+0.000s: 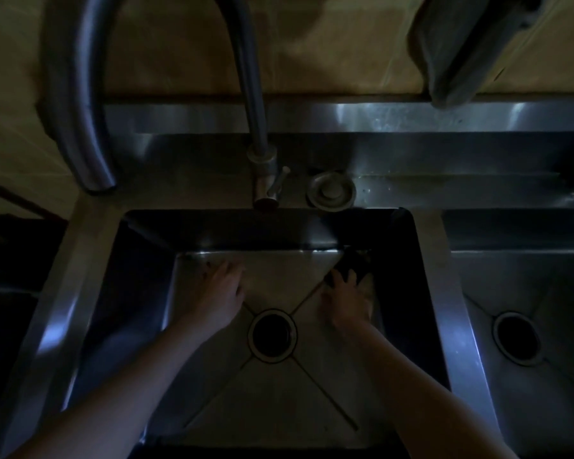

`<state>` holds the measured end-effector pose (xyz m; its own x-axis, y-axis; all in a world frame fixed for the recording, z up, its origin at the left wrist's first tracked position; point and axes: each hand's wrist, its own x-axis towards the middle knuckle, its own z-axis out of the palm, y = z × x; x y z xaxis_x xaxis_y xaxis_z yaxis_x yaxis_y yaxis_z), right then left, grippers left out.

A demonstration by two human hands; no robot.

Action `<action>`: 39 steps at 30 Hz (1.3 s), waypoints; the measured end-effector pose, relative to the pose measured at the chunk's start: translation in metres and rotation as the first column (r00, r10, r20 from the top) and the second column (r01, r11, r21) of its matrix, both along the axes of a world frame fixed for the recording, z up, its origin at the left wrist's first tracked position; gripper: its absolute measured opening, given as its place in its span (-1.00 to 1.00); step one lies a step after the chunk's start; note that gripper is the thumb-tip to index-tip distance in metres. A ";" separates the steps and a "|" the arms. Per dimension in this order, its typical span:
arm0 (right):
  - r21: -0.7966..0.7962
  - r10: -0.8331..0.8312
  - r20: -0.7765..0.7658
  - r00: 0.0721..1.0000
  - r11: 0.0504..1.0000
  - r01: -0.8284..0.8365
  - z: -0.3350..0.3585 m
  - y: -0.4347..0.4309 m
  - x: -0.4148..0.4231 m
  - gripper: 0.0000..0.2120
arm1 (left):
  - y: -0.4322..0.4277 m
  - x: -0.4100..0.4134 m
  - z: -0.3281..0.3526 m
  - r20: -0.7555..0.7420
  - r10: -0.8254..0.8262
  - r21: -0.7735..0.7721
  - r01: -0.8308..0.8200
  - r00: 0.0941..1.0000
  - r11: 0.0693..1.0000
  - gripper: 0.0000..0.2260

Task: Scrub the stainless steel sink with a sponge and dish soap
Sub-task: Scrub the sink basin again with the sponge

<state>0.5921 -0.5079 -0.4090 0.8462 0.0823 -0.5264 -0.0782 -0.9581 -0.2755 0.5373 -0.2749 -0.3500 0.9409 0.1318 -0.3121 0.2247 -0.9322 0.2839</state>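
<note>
faucet [252, 94] overhead, basin walls [401, 276] close

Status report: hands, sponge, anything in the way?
Left hand flat on sink floor, empty. Right hand grips dark sponge at far right corner. Nothing seen in the way; light dim.
</note>
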 end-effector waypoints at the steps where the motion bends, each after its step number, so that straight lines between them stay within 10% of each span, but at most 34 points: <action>1: -0.009 -0.002 0.002 1.000 1.000 0.002 -0.007 0.000 0.002 -0.47 | -0.001 0.001 -0.004 -0.006 0.005 0.011 -0.005 1.000 1.000 -0.71; 39: 0.036 0.023 0.086 0.996 0.999 -0.026 -0.040 0.005 -0.028 -0.40 | 0.025 -0.054 0.002 -0.041 0.116 0.028 -0.115 0.992 0.993 -0.78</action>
<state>0.5639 -0.5031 -0.4494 0.8852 0.1222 -0.4488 -0.0293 -0.9483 -0.3159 0.4830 -0.2499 -0.3478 0.9048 0.2471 -0.3469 0.3425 -0.9062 0.2478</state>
